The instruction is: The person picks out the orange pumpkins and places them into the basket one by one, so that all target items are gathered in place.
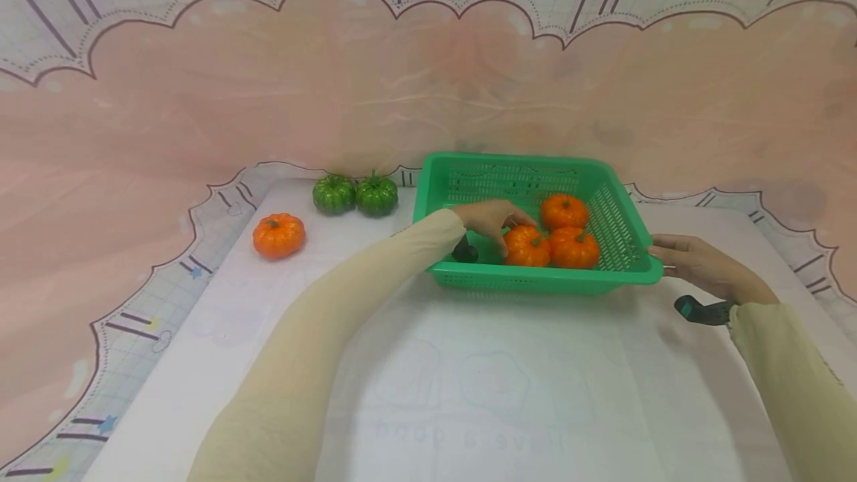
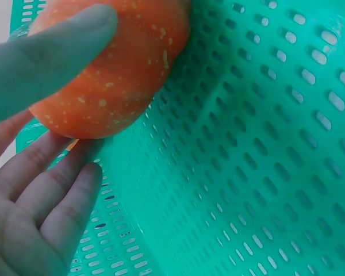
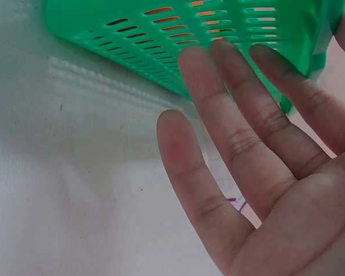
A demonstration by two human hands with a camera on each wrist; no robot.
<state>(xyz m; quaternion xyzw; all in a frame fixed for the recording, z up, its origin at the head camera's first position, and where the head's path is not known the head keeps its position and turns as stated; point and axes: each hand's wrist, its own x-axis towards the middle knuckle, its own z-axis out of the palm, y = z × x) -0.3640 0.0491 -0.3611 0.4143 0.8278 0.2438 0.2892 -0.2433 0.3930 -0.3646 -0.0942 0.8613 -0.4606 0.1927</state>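
Observation:
Inside the green plastic basket (image 1: 535, 287), my left hand (image 1: 492, 218) holds a small orange pumpkin (image 1: 527, 247). In the left wrist view the thumb lies across the near side of the pumpkin (image 2: 121, 75), with fingertips on its underside. Two more orange pumpkins sit beside it, one at the back (image 1: 565, 212) and one at the front right (image 1: 574, 248). At the basket's right end my right hand (image 1: 710, 266) touches the rim. The right wrist view shows that hand's fingers (image 3: 236, 138) fairly straight against the slotted outer wall (image 3: 161, 34).
Left of the basket, two green pumpkins stand side by side, one left (image 1: 334, 194) and one right (image 1: 377, 194). Another orange pumpkin (image 1: 278, 236) lies farther left on the white tabletop (image 1: 469, 378). A patterned pink cloth (image 1: 335, 95) hangs behind the table.

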